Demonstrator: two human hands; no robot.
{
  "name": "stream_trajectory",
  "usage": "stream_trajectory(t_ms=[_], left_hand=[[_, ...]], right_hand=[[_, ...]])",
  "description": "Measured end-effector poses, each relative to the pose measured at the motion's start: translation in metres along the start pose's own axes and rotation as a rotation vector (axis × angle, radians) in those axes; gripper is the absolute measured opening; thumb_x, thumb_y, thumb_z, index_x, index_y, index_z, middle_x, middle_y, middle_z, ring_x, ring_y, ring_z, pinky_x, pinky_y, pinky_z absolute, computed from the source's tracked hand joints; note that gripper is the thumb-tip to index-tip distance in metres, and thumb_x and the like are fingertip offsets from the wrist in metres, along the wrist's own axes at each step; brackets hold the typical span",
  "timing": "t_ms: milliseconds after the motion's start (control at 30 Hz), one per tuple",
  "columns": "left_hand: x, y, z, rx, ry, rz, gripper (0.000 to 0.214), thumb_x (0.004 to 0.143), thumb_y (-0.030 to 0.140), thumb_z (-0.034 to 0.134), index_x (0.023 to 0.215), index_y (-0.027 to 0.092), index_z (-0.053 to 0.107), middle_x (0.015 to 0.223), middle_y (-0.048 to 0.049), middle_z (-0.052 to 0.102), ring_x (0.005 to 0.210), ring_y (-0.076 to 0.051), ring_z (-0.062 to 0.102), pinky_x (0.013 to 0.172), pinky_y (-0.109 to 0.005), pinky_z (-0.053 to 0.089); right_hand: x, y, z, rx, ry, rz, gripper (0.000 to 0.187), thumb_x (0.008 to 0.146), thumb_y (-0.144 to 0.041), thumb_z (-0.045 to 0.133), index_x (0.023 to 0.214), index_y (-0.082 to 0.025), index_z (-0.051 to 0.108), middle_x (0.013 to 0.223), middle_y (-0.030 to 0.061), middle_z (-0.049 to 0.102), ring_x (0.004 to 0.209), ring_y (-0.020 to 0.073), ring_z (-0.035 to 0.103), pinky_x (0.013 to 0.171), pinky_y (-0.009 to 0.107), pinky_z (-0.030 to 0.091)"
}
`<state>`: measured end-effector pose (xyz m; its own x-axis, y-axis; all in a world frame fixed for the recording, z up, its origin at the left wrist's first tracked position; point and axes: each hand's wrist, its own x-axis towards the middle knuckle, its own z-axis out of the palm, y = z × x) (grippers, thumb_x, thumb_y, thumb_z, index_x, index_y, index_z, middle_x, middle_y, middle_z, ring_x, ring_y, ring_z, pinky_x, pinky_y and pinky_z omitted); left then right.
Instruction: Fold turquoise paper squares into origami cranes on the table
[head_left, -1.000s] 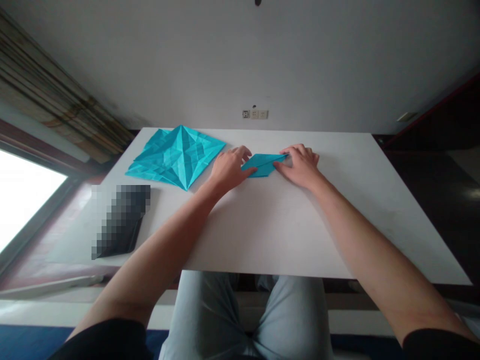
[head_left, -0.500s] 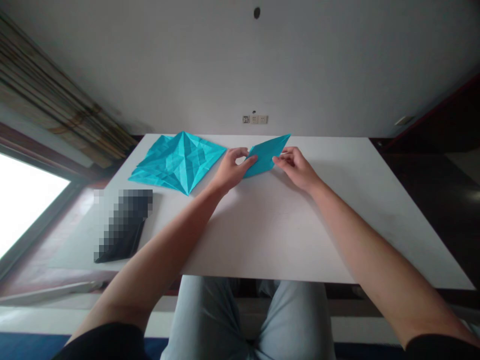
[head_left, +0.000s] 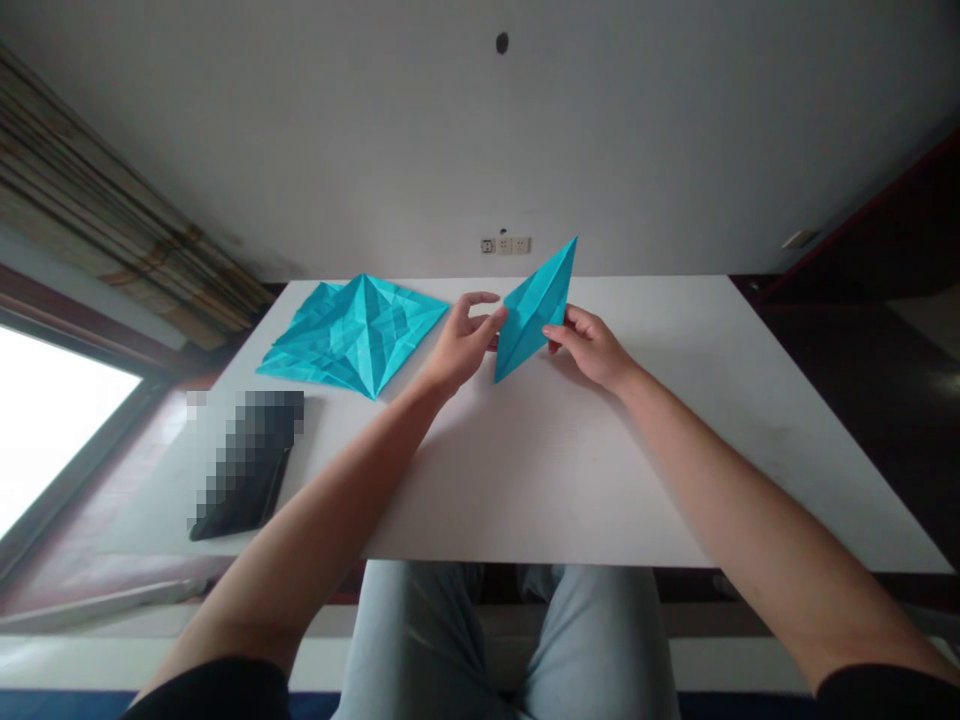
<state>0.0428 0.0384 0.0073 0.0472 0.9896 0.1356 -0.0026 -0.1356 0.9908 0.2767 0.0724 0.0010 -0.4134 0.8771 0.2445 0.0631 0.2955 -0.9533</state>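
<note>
A turquoise sheet of origami paper [head_left: 535,308], folded into a narrow diamond, is held up above the far part of the table. My right hand [head_left: 595,346] pinches its right corner, thumb in front and fingers behind. At the left corner my left hand [head_left: 463,345] has its thumb against the edge; the index finger is raised off the paper, and the lower fingers are partly hidden. To the left, near my left hand, lie creased turquoise sheets [head_left: 365,335], opened out and overlapping, covered in fold lines.
The white table [head_left: 525,480] reaches to the wall, where sockets [head_left: 504,245] are set. A dark, partly pixelated flat object [head_left: 247,480] lies at the table's left, beside my left forearm. A curtain [head_left: 127,190] hangs by the window at left.
The folded paper has been tilted up and turned more upright, so its face with a central crease shows. Its lower point now hangs between my hands. The creased sheets stay in place.
</note>
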Motion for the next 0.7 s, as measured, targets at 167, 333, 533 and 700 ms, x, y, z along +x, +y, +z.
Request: stream_trajectory(t_ms=[167, 333, 533, 700], left_hand=[[0.002, -0.004, -0.004, 0.046, 0.003, 0.086, 0.053, 0.093, 0.053, 0.09, 0.124, 0.026, 0.056, 0.104, -0.0012, 0.076, 0.089, -0.017, 0.078, 0.081, -0.03, 0.062], [-0.002, -0.005, -0.003, 0.236, -0.011, 0.23, 0.034, 0.095, 0.04, 0.088, 0.109, 0.024, 0.062, 0.128, -0.0072, 0.073, 0.101, -0.017, 0.077, 0.087, -0.031, 0.064], [-0.009, 0.002, 0.007, 0.433, -0.093, 0.293, 0.02, 0.107, 0.04, 0.073, 0.114, 0.023, 0.08, 0.12, -0.0103, 0.08, 0.114, -0.024, 0.076, 0.104, -0.04, 0.063], [-0.01, 0.005, 0.009, 0.104, -0.217, 0.126, 0.049, 0.114, 0.064, 0.055, 0.116, 0.02, 0.079, 0.123, -0.0109, 0.085, 0.117, -0.027, 0.08, 0.107, -0.042, 0.065]], right_hand=[[-0.002, 0.005, -0.001, 0.043, -0.089, 0.011, 0.033, 0.091, -0.058, 0.082, 0.092, -0.027, 0.072, 0.086, 0.0001, 0.074, 0.081, 0.021, 0.066, 0.081, 0.039, 0.06], [-0.003, -0.002, 0.0, 0.01, -0.073, 0.009, 0.042, 0.09, -0.067, 0.082, 0.1, -0.028, 0.075, 0.093, 0.0019, 0.077, 0.086, 0.0243, 0.067, 0.083, 0.042, 0.06], [-0.006, -0.006, 0.003, -0.092, -0.04, -0.098, 0.055, 0.088, -0.081, 0.082, 0.096, -0.029, 0.068, 0.095, 0.0018, 0.075, 0.091, 0.0253, 0.067, 0.089, 0.044, 0.06], [-0.009, -0.011, 0.001, -0.318, 0.01, -0.209, 0.053, 0.098, -0.081, 0.073, 0.108, -0.029, 0.067, 0.107, 0.006, 0.074, 0.096, 0.0268, 0.066, 0.091, 0.046, 0.059]])
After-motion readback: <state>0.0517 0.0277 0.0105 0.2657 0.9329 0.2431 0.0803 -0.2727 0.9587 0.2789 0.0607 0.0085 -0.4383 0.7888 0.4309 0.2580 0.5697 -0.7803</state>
